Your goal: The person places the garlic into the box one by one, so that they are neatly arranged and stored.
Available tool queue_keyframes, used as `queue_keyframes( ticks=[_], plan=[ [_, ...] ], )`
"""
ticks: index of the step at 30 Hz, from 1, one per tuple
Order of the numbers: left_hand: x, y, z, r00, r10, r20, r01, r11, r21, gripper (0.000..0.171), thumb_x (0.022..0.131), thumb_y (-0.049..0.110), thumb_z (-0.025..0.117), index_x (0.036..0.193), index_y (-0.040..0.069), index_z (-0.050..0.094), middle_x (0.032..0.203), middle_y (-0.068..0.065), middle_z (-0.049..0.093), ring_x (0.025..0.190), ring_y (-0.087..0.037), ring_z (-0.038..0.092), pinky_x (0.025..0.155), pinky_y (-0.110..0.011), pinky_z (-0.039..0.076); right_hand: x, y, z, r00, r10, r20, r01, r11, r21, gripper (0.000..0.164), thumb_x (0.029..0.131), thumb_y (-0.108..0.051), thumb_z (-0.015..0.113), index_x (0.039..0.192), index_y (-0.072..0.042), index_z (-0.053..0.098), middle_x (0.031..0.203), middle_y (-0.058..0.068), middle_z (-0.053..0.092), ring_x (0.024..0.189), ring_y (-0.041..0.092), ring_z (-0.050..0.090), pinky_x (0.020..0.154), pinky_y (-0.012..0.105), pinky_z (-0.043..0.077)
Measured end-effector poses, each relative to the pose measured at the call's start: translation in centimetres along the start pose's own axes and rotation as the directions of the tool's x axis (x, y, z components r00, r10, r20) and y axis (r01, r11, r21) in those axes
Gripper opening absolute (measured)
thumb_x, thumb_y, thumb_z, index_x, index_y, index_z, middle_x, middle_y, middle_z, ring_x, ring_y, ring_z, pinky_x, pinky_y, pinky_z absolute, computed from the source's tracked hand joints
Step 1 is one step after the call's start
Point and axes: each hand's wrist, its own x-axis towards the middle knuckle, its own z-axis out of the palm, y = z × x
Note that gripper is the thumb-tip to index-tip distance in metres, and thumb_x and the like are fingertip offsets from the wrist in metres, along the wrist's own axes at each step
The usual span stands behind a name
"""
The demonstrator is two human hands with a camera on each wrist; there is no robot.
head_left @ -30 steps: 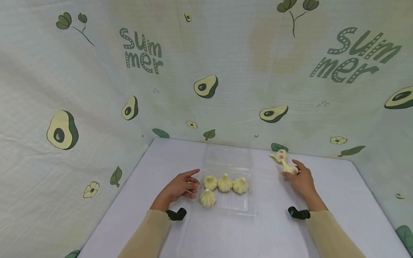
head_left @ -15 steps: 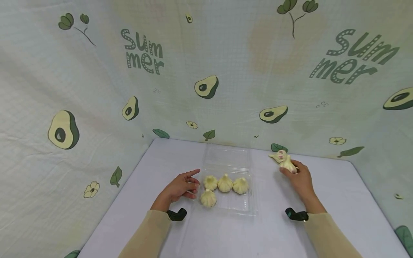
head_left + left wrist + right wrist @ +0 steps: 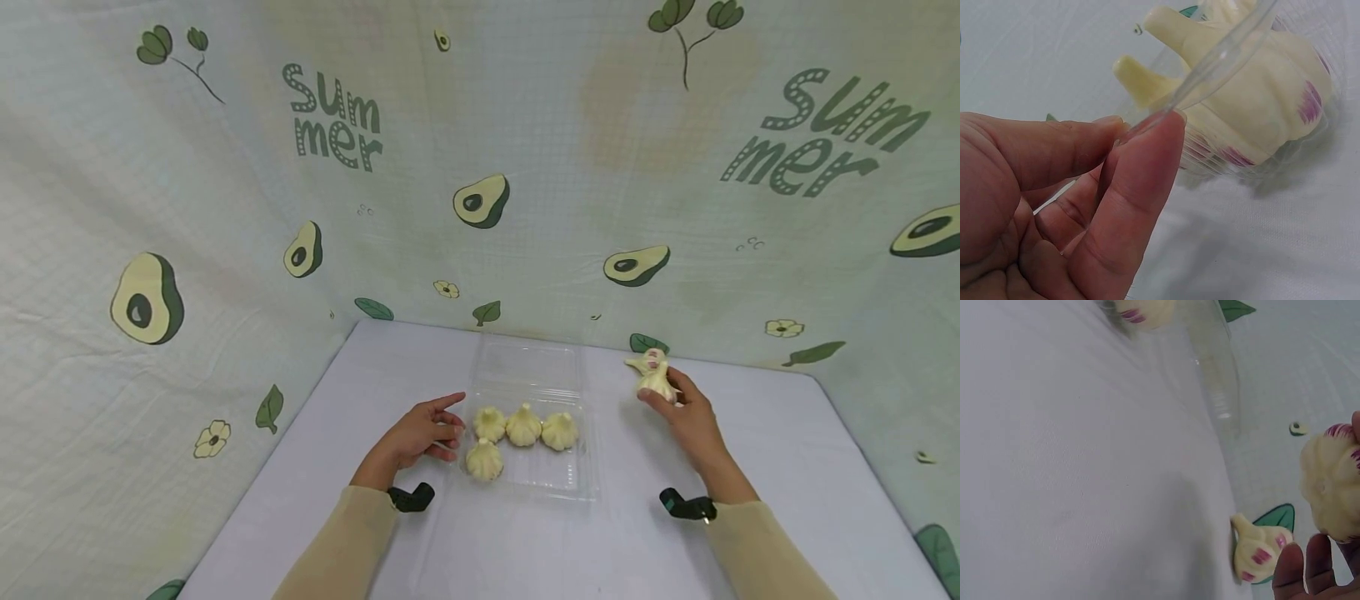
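Observation:
My left hand (image 3: 422, 435) pinches the left edge of a clear plastic clamshell box (image 3: 534, 475) between thumb and finger, as the left wrist view shows. The box lies with its lid (image 3: 528, 365) folded back. Inside stand several garlic bulbs (image 3: 522, 425), three in the back row and one at the front left. To the right, my right hand (image 3: 693, 421) holds another garlic bulb (image 3: 655, 385) above the table, stem up. Behind it, a garlic bulb (image 3: 1263, 553) with purple patches lies on its side near the table's back edge.
A white cloth covers the table (image 3: 630, 533). Behind and to the left hangs a curtain (image 3: 540, 167) printed with avocados, leaves and lettering. A black wrist camera (image 3: 411, 498) sits on the left wrist, another (image 3: 686, 504) on the right.
The right hand has lifted its garlic bulb off the table, turned it stem up and moved it left. The left hand and the box have stayed in place.

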Motion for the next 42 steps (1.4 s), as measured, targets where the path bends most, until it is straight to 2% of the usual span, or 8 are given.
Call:
queue_keyframes(
  ticks=[9, 13, 16, 23, 27, 34, 37, 42],
  plan=[
    [0.2, -0.1, -0.1, 1.000, 0.003, -0.008, -0.003, 1.000, 0.003, 0.073, 0.101, -0.001, 0.065, 0.165, 0.020, 0.039, 0.117, -0.014, 0.064, 0.078, -0.017, 0.064, 0.066, -0.035, 0.065, -0.8, -1.0, 0.7, 0.999, -0.016, 0.028, 0.011, 0.986, 0.168, 0.082, 0.097, -0.034, 0.079, 0.161, -0.007, 0.036, 0.157, 0.022, 0.046, 0.130, 0.027, 0.052, 0.082, 0.018, 0.060],
    [0.1, 0.0, -0.1, 1.000, 0.004, -0.005, -0.004, 1.000, -0.001, 0.073, 0.101, -0.001, 0.065, 0.165, 0.019, 0.038, 0.117, -0.013, 0.064, 0.078, -0.016, 0.065, 0.066, -0.034, 0.065, -1.4, -2.0, 0.8, 1.000, -0.011, 0.002, 0.010, 0.982, 0.190, 0.074, 0.096, -0.023, 0.081, 0.156, -0.006, 0.042, 0.157, 0.021, 0.047, 0.128, 0.020, 0.053, 0.082, 0.012, 0.056],
    [0.0, -0.1, -0.1, 1.000, 0.014, 0.003, -0.014, 1.000, -0.010, 0.073, 0.101, -0.002, 0.066, 0.165, 0.018, 0.038, 0.116, -0.013, 0.064, 0.078, -0.015, 0.065, 0.066, -0.033, 0.064, -2.0, -2.8, 0.9, 1.000, 0.001, -0.026, 0.005, 0.978, 0.209, 0.069, 0.095, -0.019, 0.082, 0.152, -0.004, 0.045, 0.155, 0.020, 0.049, 0.122, 0.010, 0.052, 0.082, 0.008, 0.052],
    [0.1, -0.2, -0.1, 0.999, 0.029, 0.016, -0.028, 1.000, -0.014, 0.073, 0.100, -0.002, 0.066, 0.165, 0.017, 0.039, 0.116, -0.013, 0.064, 0.078, -0.015, 0.065, 0.066, -0.033, 0.064, -2.9, -4.7, 1.1, 1.000, -0.015, 0.008, 0.012, 0.953, 0.302, 0.061, 0.105, -0.017, 0.068, 0.157, 0.001, 0.041, 0.158, 0.024, 0.045, 0.100, -0.011, 0.060, 0.085, 0.016, 0.059],
    [0.1, -0.3, -0.2, 1.000, 0.024, 0.017, -0.024, 1.000, -0.020, 0.074, 0.100, -0.003, 0.066, 0.165, 0.017, 0.038, 0.116, -0.013, 0.064, 0.078, -0.015, 0.065, 0.066, -0.033, 0.064, -3.4, -5.6, 1.3, 0.999, -0.036, 0.012, 0.032, 0.973, 0.227, 0.057, 0.107, -0.022, 0.065, 0.156, 0.000, 0.046, 0.154, 0.026, 0.051, 0.105, -0.003, 0.064, 0.083, 0.021, 0.061],
    [0.0, -0.3, -0.1, 1.000, 0.020, 0.013, -0.020, 1.000, -0.017, 0.073, 0.100, -0.003, 0.065, 0.165, 0.018, 0.039, 0.117, -0.014, 0.063, 0.078, -0.015, 0.065, 0.066, -0.033, 0.064, -4.3, -6.7, 2.1, 0.999, -0.054, 0.006, 0.053, 0.992, 0.116, 0.047, 0.103, -0.023, 0.072, 0.143, -0.003, 0.059, 0.143, 0.022, 0.059, 0.129, 0.033, 0.061, 0.081, 0.019, 0.061],
    [0.0, -0.3, -0.1, 1.000, 0.018, 0.011, -0.018, 1.000, -0.014, 0.073, 0.100, -0.002, 0.065, 0.165, 0.018, 0.038, 0.118, -0.014, 0.063, 0.079, -0.015, 0.065, 0.066, -0.033, 0.064, -4.6, -7.0, 2.4, 0.998, -0.059, 0.011, 0.057, 0.989, 0.137, 0.045, 0.102, -0.021, 0.073, 0.140, -0.001, 0.061, 0.142, 0.021, 0.060, 0.128, 0.031, 0.062, 0.082, 0.019, 0.061],
    [0.0, -0.3, 0.0, 1.000, 0.016, 0.007, -0.016, 1.000, -0.012, 0.072, 0.101, -0.002, 0.065, 0.165, 0.018, 0.039, 0.118, -0.014, 0.063, 0.079, -0.015, 0.065, 0.066, -0.033, 0.064, -5.0, -7.5, 2.9, 0.997, -0.059, 0.050, 0.048, 0.982, 0.185, 0.043, 0.104, -0.020, 0.070, 0.141, 0.000, 0.062, 0.142, 0.024, 0.061, 0.115, 0.008, 0.066, 0.085, 0.022, 0.062]
  ],
)
